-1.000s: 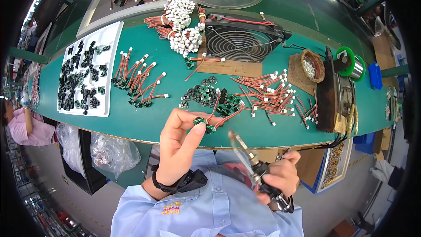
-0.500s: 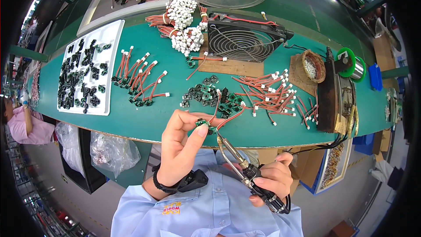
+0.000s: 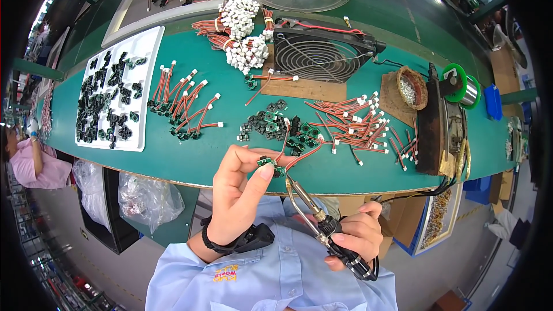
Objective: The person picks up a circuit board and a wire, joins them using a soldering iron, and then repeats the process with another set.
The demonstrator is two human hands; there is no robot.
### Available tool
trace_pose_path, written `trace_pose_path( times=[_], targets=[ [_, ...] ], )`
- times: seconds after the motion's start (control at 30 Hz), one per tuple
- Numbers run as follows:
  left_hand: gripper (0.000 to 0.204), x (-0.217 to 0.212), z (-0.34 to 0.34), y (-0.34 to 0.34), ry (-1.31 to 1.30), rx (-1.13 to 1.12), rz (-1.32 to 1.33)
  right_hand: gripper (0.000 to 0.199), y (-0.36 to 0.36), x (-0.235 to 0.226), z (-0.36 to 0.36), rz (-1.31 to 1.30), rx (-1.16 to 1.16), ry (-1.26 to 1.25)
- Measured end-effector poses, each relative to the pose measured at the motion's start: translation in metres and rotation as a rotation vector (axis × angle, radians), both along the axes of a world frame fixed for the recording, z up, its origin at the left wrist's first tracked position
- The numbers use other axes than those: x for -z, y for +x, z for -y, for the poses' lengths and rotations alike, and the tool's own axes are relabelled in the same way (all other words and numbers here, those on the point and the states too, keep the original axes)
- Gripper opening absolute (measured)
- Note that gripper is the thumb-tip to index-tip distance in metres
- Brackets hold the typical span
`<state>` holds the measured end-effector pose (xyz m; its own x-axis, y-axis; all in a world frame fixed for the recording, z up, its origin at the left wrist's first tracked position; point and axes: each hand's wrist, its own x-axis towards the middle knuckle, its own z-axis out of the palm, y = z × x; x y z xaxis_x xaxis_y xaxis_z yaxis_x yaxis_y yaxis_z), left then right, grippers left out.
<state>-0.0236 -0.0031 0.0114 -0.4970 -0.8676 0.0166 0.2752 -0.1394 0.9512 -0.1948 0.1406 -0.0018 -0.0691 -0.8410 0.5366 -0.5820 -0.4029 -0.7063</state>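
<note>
Between the thumb and fingers of my left hand (image 3: 237, 187) is a small green circuit board (image 3: 266, 162), with red and black wires rising from it. My right hand (image 3: 358, 238) is wrapped round a soldering iron (image 3: 326, 224) with a thin tube along its side. The iron's tip meets or nearly meets the board's right end; I cannot tell whether they touch. Just beyond my left hand lies a heap of small dark green boards (image 3: 271, 122). To its right are loose red and black wires with white plugs (image 3: 354, 121).
A white tray (image 3: 151, 83) of boards stands at left, beside wired boards (image 3: 183, 101). Bundled wires (image 3: 242, 17) and a black fan (image 3: 319, 52) are at the back. At right are a tip-cleaning bowl (image 3: 411, 87), a solder reel (image 3: 461, 85) and a metal stand (image 3: 433, 132). A person (image 3: 37, 164) sits far left.
Both hands hold almost the same pose. The soldering iron and the board have hardly shifted.
</note>
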Motion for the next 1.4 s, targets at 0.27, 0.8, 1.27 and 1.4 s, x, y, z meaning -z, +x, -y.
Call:
trace_pose_path(
  times=[0.27, 0.8, 1.27, 1.4],
  targets=[
    [0.008, 0.0, 0.0, 0.001, -0.003, -0.013, -0.009, 0.039, -0.002, 0.003, -0.002, -0.02, 0.042, -0.04],
    [0.01, 0.024, 0.054, 0.069, -0.149, -0.384, 0.6, 0.034, -0.004, 0.021, -0.004, -0.008, 0.456, -0.07],
    [0.019, 0.004, 0.025, 0.062, -0.471, -0.536, 0.896, 0.034, 0.012, 0.037, 0.074, -0.343, 0.738, 0.12],
    [0.026, 0.005, 0.006, 0.036, -0.649, -0.21, 0.73, 0.033, 0.008, 0.043, 0.067, -0.353, 0.758, 0.093]
  ],
)
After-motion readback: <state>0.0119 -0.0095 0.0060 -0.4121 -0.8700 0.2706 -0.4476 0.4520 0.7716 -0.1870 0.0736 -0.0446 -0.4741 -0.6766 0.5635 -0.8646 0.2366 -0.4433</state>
